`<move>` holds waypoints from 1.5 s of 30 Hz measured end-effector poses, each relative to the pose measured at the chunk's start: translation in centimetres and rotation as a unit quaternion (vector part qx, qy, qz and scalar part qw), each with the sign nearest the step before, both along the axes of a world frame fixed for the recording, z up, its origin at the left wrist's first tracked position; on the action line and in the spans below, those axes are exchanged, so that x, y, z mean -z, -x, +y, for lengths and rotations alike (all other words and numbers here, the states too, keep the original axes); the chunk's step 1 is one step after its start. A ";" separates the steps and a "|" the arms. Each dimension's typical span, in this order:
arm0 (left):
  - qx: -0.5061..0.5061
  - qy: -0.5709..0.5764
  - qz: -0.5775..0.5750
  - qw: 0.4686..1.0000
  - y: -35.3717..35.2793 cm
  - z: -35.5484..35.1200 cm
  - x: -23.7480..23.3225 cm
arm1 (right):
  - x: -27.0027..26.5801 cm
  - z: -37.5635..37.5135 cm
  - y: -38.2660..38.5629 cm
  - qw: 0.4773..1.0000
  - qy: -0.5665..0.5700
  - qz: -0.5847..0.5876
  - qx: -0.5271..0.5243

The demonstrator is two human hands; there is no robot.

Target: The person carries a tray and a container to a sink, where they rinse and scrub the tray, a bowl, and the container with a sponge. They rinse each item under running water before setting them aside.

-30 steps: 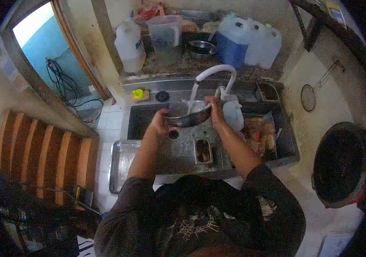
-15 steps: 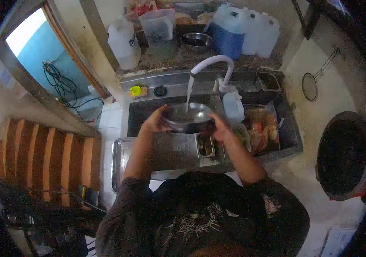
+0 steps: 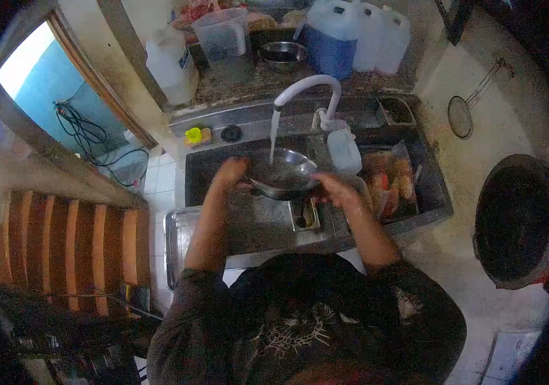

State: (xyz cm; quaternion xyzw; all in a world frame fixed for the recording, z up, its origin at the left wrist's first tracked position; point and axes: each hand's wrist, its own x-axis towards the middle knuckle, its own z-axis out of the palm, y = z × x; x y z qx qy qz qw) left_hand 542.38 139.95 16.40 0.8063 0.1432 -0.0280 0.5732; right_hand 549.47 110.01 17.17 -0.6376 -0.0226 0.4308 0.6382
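A round metal bowl [image 3: 290, 190] is held over the left sink basin [image 3: 255, 231], tilted, its inside partly showing. My left hand [image 3: 231, 173] grips its left rim, and my right hand [image 3: 333, 188] has hold of the right side. Water from the white curved faucet [image 3: 313, 81] runs down into the bowl. Below my right hand, a small rectangular metal container [image 3: 313, 224] stands in the basin. A translucent plastic jug [image 3: 343, 153] stands just beyond that hand, by the divider between the basins.
Food in a clear bag [image 3: 390, 186] lies in the right basin. A metal tray [image 3: 175, 250] rests at the left. Behind are a blue-filled canister [image 3: 330, 48], a measuring pitcher [image 3: 223, 45] and another metal bowl [image 3: 283, 56]. A strainer [image 3: 460, 117] hangs on the right wall.
The bowl has tipped, so more of its inside shows, with both hands still on it. The camera view has shifted slightly. Water keeps running.
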 end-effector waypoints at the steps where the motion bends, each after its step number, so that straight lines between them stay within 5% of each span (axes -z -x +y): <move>1: -0.011 -0.097 -0.047 0.994 0.1 0.3 -1.7 | 0.8 0.8 1.4 0.998 -0.038 0.029 0.038; 2: -0.018 -0.188 -0.043 0.981 -0.3 0.4 -3.1 | 3.0 1.6 2.0 0.990 -0.110 0.044 0.081; 3: -0.042 -0.164 -0.048 0.984 -0.5 0.7 -2.7 | 6.9 2.6 0.4 0.984 -0.074 -0.091 0.137; 5: -0.106 -0.002 -0.066 0.992 -1.3 1.5 0.6 | 14.2 4.6 -3.1 0.906 -0.002 -0.350 0.237; 9: -0.132 0.375 0.022 0.917 -1.6 -2.0 4.2 | -1.0 3.3 -1.3 0.845 0.100 -0.513 0.112; 12: -0.124 0.333 -0.077 0.932 -2.0 -5.2 5.6 | -4.3 3.4 -1.4 0.810 0.176 -0.556 0.066; 14: -0.162 0.330 -0.103 0.924 -3.0 -5.5 5.2 | -2.6 3.7 -1.6 0.699 0.167 -0.687 0.111; 17: -0.166 0.211 -0.222 0.937 -4.4 -3.3 4.9 | 2.2 4.4 -1.0 0.773 0.160 -0.589 0.173; 19: -0.149 0.017 -0.264 0.953 -4.3 -1.2 3.6 | 6.5 6.0 -0.8 0.939 -0.064 -0.275 0.199; 20: -0.142 -0.115 -0.246 0.952 -3.6 -0.6 0.8 | 8.5 6.9 -0.5 0.960 -0.175 -0.093 0.201; 21: -0.131 -0.246 -0.223 0.934 -2.8 -0.5 -1.7 | 10.2 7.6 -0.5 0.965 -0.197 -0.032 0.172; 23: -0.156 -0.321 -0.170 0.918 -1.4 -1.0 -4.4 | 12.1 9.4 -0.5 0.960 -0.242 0.088 0.112; 26: -0.211 -0.360 -0.138 0.898 1.4 -2.2 -9.3 | 11.8 12.7 -0.2 0.933 -0.303 0.145 0.132; 30: -0.280 -0.369 -0.158 0.872 3.9 0.2 -6.7 | 6.0 12.5 -0.8 0.972 -0.215 -0.069 0.065; 32: -0.266 -0.303 -0.103 0.909 3.9 3.2 -1.7 | 5.2 11.6 -2.4 0.980 -0.083 -0.181 0.009; 35: -0.201 -0.088 0.026 0.975 4.3 3.3 0.1 | 5.8 10.0 -3.2 0.885 0.138 -0.443 0.040; 36: -0.167 0.007 0.075 0.983 4.3 2.5 0.4 | 5.8 9.1 -3.3 0.867 0.116 -0.483 0.034; 37: -0.162 0.197 0.073 0.964 4.3 1.3 0.3 | 3.7 8.3 -2.4 0.847 0.095 -0.522 0.028; 39: -0.133 0.548 0.065 0.823 4.3 -1.0 -0.4 | 0.8 7.1 -1.1 0.808 0.140 -0.572 0.019; 43: -0.130 0.636 -0.021 0.760 1.3 -0.7 4.9 | -2.1 4.1 -0.1 0.692 0.030 -0.721 0.007; 45: -0.137 0.549 -0.079 0.820 0.7 -1.3 5.2 | -1.2 2.5 -0.6 0.669 0.046 -0.742 -0.025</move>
